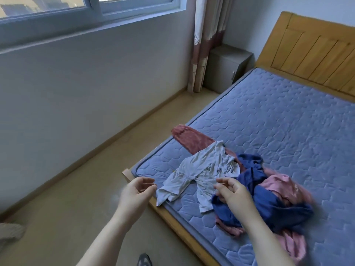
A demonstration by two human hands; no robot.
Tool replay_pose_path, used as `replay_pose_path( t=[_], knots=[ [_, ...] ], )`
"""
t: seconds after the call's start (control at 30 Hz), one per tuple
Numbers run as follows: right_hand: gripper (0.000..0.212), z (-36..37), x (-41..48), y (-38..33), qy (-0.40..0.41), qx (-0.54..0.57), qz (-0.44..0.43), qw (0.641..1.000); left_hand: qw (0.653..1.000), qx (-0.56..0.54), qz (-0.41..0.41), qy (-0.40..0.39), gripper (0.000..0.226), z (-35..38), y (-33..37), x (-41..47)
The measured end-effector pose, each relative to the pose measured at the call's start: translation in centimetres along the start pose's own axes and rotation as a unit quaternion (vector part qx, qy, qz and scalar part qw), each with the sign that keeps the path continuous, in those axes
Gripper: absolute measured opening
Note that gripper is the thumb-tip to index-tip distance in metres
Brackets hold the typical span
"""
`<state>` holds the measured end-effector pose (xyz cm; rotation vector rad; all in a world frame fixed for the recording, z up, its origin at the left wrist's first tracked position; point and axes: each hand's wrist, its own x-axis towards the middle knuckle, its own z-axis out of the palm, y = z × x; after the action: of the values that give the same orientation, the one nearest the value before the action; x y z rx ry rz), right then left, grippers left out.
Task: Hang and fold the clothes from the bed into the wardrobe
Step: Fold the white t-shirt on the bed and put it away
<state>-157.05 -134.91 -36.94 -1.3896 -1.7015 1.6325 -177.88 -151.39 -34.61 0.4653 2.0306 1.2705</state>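
Your left hand hovers off the bed corner, fingers loosely curled, empty. Your right hand hangs over the pile with bent fingers; whether it pinches cloth, can't tell.

Heaped at the foot of the hexagon-quilted blue mattress:
- crumpled pale top
- bunched dark blue garment
- soft pink piece
- dusty-red sleeve

Slatted wooden headboard.

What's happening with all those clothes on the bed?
A person reaches both hands toward a pile of clothes at the mattress corner. The left hand is open beside the white garment; the right hand hovers over the blue garment. Neither plainly grips anything yet. A pink garment and a red garment lie tangled in too.
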Motion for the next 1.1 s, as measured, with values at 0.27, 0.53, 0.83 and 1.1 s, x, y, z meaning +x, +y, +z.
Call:
replay_pose_path(
  t=[0.27,0.53,0.83,1.1],
  knots=[
    [0.009,4.5,2.4,1.5,0.029,0.001,0.09,0.996,0.994,0.064,-0.047,-0.071,0.014,-1.9,-1.2,9.0],
    [0.007,4.1,9.7,3.1,0.057,-0.002,0.138,0.989,0.98,0.142,-0.072,-0.116,0.015,0.9,-1.7,16.9],
    [0.008,5.2,18.8,6.6,0.026,-0.039,0.202,0.978,0.95,0.248,-0.091,-0.166,0.02,5.1,-2.7,25.0],
    [0.007,7.5,23.3,11.1,0.02,-0.047,0.284,0.957,0.926,0.289,-0.128,-0.205,0.021,7.1,-5.6,29.7]
  ],
)
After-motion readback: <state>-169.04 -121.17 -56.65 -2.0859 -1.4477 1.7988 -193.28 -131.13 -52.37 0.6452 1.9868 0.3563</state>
